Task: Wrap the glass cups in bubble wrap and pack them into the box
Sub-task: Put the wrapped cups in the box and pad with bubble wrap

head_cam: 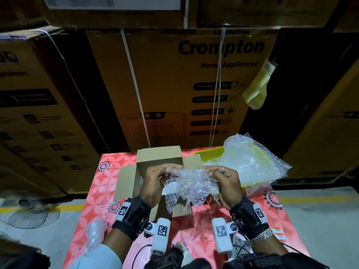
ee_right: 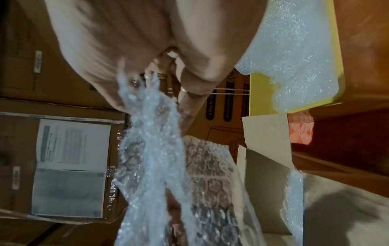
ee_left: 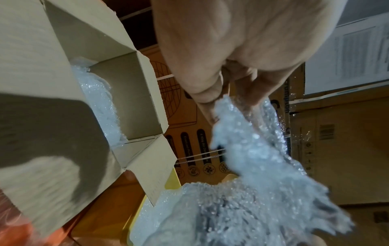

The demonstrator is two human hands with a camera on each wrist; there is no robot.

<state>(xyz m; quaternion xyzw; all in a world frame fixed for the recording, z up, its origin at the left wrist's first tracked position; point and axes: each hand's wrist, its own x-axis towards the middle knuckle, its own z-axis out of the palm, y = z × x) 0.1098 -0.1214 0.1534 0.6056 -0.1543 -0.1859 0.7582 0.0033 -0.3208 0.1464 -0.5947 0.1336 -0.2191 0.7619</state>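
While we hold it up over the open cardboard box [head_cam: 155,162], the bubble wrap sheet [head_cam: 189,186] hangs crumpled between our two hands, its lower edge drooping toward the box's near flap. Our left hand [head_cam: 153,183] has its grip closed on the sheet's left top edge, thumb and fingertips pinching the plastic, as the left wrist view shows. Our right hand [head_cam: 226,183] pinches the right top edge the same way, a ring on one finger. Whether a glass cup sits inside this sheet we cannot tell; none shows through it.

Inside the box, against one wall, the left wrist view shows a bubble-wrapped bundle [ee_left: 101,106]. All four flaps of the box stand open. Just beside the box on its right lies a yellow tray [head_cam: 210,153] heaped with more loose bubble wrap [head_cam: 252,160], which spills over the tray's far and right edges.

Box and tray rest on a counter covered in a red flowered cloth [head_cam: 101,183]. A small wrapped bundle [head_cam: 95,232] lies near the counter's left edge beside our left forearm. Behind the counter stand tall printed cartons [head_cam: 174,90], stacked and strapped.
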